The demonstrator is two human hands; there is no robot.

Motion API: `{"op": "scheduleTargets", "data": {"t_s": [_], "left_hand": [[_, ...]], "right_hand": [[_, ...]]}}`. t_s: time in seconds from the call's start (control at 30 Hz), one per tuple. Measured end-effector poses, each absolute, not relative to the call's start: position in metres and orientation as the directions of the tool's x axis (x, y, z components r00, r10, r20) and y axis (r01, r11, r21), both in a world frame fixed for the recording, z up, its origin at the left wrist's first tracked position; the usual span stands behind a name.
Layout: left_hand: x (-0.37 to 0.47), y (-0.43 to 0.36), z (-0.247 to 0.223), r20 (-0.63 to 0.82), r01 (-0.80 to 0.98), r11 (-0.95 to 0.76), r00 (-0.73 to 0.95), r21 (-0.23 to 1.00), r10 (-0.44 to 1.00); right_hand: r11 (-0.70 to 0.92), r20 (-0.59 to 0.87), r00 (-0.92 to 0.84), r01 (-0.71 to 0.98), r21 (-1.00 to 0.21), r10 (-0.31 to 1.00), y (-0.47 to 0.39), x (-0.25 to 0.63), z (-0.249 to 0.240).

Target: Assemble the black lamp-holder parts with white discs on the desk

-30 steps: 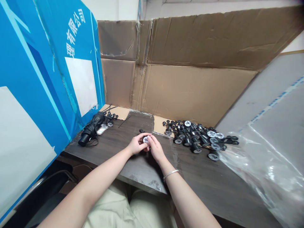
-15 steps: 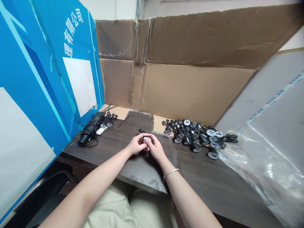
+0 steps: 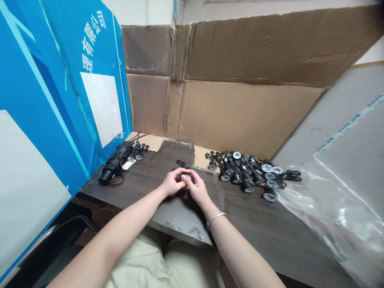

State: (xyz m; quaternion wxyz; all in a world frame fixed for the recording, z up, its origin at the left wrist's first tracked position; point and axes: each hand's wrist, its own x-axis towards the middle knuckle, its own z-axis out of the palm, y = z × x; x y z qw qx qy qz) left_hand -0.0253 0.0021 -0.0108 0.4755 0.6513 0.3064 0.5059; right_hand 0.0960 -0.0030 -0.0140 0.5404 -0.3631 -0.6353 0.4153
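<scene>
Above the middle of the dark table [image 3: 240, 224], my left hand [image 3: 173, 183] and my right hand [image 3: 196, 187] are closed together round one black part with a pale round end [image 3: 186, 176]. The fingers of both hands hide most of it. Small black knobs [image 3: 181, 163] on the same side show just beyond my fingertips. To the right lies a pile of similar black parts [image 3: 246, 176] with pale round discs, several of them facing me.
A folded black umbrella [image 3: 115, 163] and a few small black parts [image 3: 139, 152] lie at the left. Cardboard [image 3: 246, 116] stands behind the table, a blue panel [image 3: 69, 100] on the left. Clear plastic sheeting [image 3: 339, 216] covers the right side.
The pale round end between my hands is tilted slightly differently, and the black knobs beyond my fingers show a little more. Both hands stay in nearly the same place.
</scene>
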Motion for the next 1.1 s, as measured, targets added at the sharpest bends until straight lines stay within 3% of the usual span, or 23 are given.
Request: {"op": "scheduleTargets", "data": {"t_s": [0.33, 0.8, 1.1], "left_hand": [[-0.0235, 0.0022, -0.0092, 0.330, -0.137, -0.302, 0.287, 0.943, 0.899], [-0.0286, 0.0010, -0.0094, 0.477, 0.079, -0.522, 0.309, 0.849, 0.823], [-0.0294, 0.0023, -0.0095, 0.466, 0.196, -0.525, 0.280, 0.828, 0.839]], "right_hand": [[0.385, 0.380, -0.168, -0.008, -0.923, 0.909, -0.0007, 0.0970, -0.0174], [0.247, 0.267, -0.134, -0.150, -0.957, 0.954, 0.0016, 0.0958, -0.0144], [0.210, 0.247, -0.180, -0.202, -0.957, 0.952, 0.0032, 0.0990, -0.0170]]}}
